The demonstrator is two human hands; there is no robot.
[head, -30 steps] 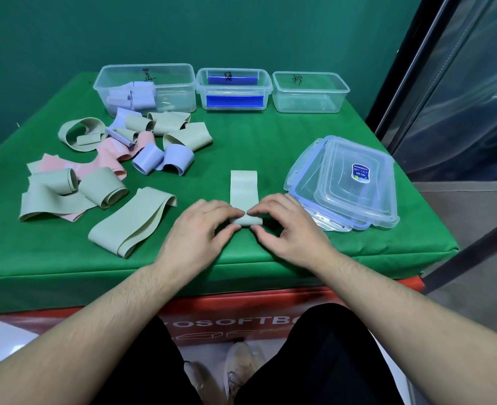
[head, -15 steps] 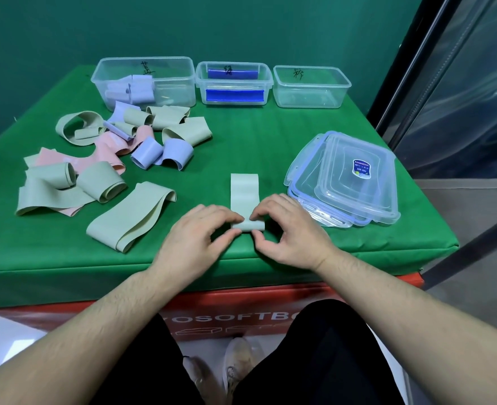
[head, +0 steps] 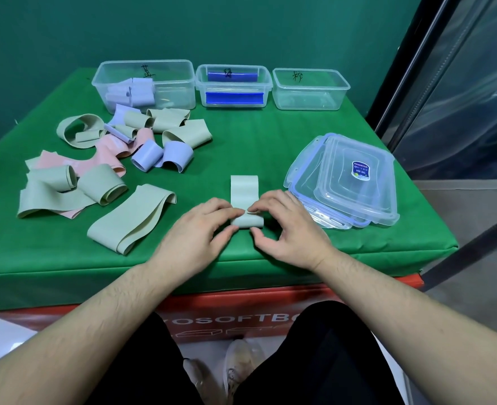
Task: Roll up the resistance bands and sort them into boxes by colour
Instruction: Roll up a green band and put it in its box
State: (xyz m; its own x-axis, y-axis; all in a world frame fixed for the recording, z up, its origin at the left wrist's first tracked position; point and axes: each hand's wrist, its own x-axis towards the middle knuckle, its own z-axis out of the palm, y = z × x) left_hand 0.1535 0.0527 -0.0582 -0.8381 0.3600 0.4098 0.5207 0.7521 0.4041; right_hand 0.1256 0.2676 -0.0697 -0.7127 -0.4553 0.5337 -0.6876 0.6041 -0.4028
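A pale green band [head: 244, 190] lies lengthwise near the table's front edge, its near end rolled into a short tube. My left hand [head: 200, 229] pinches the roll's left end and my right hand [head: 285, 229] pinches its right end. A heap of loose green, pink and lilac bands [head: 101, 168] covers the left part of the table. Three clear boxes stand at the back: the left box [head: 165, 83] holds lilac rolls, the middle box [head: 234, 86] shows blue strips, the right box [head: 310, 89] looks empty.
A stack of clear lids [head: 349, 182] with blue seals lies just right of my right hand. The green table cover [head: 270, 135] ends at a front edge close under my wrists. A dark frame and plastic sheeting stand at the right.
The roll at the near end of the pale green band has grown slightly thicker, and the flat part has shortened. Both hands stay on it.
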